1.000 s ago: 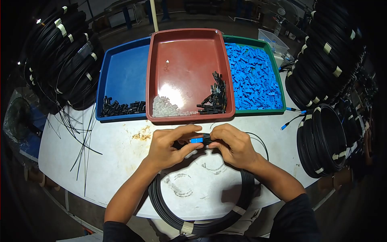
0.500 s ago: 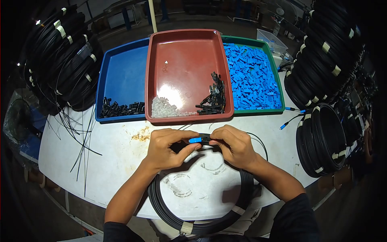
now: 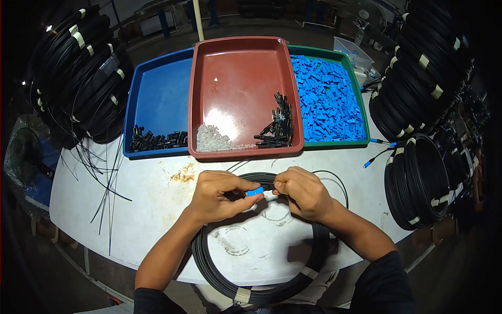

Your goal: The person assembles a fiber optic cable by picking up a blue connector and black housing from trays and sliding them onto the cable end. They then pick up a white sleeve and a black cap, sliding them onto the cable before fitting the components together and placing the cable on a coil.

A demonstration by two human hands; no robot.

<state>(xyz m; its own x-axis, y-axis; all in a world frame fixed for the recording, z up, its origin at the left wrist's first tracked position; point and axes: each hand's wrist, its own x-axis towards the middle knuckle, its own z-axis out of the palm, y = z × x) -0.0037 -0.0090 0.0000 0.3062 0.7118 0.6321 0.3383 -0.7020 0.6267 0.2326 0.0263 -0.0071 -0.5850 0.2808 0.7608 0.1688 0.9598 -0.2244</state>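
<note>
Between the thumb and index finger of my left hand (image 3: 222, 194) is a small blue connector (image 3: 254, 192), held over the top of a black cable coil (image 3: 209, 272). Just to its right, my right hand (image 3: 300, 191) is closed in a pinch on the black cable end; its fingertips partly hide the piece. Both hands are close together, a small gap between their fingertips. The coil lies at the front of the white table (image 3: 141, 209), bound with pale tape.
Behind the hands stand a blue tray (image 3: 162, 99) with black parts, a red tray (image 3: 240, 68) with clear and black parts, and a green tray (image 3: 364, 118) full of blue pieces. Stacked black coils (image 3: 78, 78) rise at left, more coils (image 3: 418, 183) at right.
The blue connector and my left fingertips have moved slightly down. My right hand has shifted a little, and its fingers are more curled.
</note>
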